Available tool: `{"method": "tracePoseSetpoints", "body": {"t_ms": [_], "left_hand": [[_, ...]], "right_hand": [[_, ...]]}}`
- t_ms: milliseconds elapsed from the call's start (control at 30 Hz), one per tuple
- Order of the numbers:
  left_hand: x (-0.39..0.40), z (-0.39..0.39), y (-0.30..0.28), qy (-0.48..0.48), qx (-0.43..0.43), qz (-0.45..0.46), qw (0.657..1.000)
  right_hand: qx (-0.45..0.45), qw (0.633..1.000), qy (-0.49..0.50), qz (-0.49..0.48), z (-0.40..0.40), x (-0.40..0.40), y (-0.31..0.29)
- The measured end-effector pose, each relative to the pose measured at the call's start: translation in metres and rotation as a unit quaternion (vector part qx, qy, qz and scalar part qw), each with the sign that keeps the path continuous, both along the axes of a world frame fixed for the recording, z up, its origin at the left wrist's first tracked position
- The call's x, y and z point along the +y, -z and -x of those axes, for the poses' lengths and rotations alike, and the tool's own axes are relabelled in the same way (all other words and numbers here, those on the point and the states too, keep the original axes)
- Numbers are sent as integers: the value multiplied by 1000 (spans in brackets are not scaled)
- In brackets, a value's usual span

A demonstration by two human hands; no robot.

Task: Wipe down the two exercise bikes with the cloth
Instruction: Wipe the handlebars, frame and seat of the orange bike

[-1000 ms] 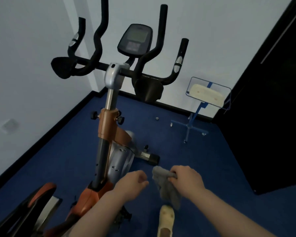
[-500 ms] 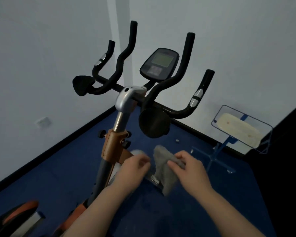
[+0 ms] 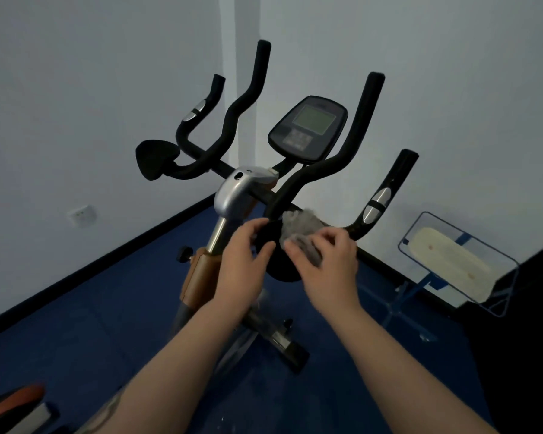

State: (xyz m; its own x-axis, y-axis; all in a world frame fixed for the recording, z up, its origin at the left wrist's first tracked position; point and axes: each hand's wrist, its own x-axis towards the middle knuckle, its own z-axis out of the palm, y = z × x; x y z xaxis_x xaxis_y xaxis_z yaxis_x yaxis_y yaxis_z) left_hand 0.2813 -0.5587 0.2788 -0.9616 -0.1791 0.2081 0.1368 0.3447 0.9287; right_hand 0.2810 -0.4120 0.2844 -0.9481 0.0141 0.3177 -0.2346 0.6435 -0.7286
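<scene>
Two bare forearms, no sleeves; dark tattoo-like marking on the left forearm (image 3: 113, 405).

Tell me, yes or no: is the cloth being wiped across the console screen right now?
No, the right hand presses the grey cloth against the lower handlebar pad, well below the console screen.

1. We see the black handlebars (image 3: 355, 145) fanning upward in four prongs, with open gaps between them.
2. The console (image 3: 308, 128) fills the middle gap.
3. Our hands (image 3: 243, 261) work at the right elbow pad (image 3: 279, 267), hemmed in by the silver stem clamp (image 3: 235, 192) to the left.
4. A blue wire rack (image 3: 458, 264) stands well apart to the right.
</scene>
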Motion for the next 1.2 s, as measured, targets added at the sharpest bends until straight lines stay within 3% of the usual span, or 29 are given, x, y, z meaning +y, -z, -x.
{"method": "tracePoseSetpoints", "body": {"t_ms": [167, 233, 400, 533, 633, 733, 867, 1067, 1200], "left_hand": [[-7, 2, 20, 39, 14, -26, 999], [-8, 3, 27, 49, 18, -49, 997], [-3, 2, 34, 45, 17, -112, 993], [4, -1, 38, 33, 15, -161, 986], [13, -6, 41, -29, 31, -165, 985], [30, -10, 45, -91, 21, -194, 977], [48, -14, 47, -161, -27, -254, 953], [50, -12, 47, -190, -63, -235, 951], [64, -17, 48, -180, -59, -306, 933]], "right_hand": [[-6, 994, -16, 104, 5, -4, 12], [-3, 998, -15, 65, 14, -8, 11], [-100, 993, -56, 15, 20, 0, 1], [-58, 996, -23, -57, -3, -7, 10], [-65, 990, -69, -105, 23, -3, -3], [-117, 978, -163, -54, 55, 5, -21], [-76, 980, -184, -11, 34, 24, -10], [-42, 956, -265, -117, 79, 9, -27], [-37, 940, -331, -69, 72, 22, -17]]}}
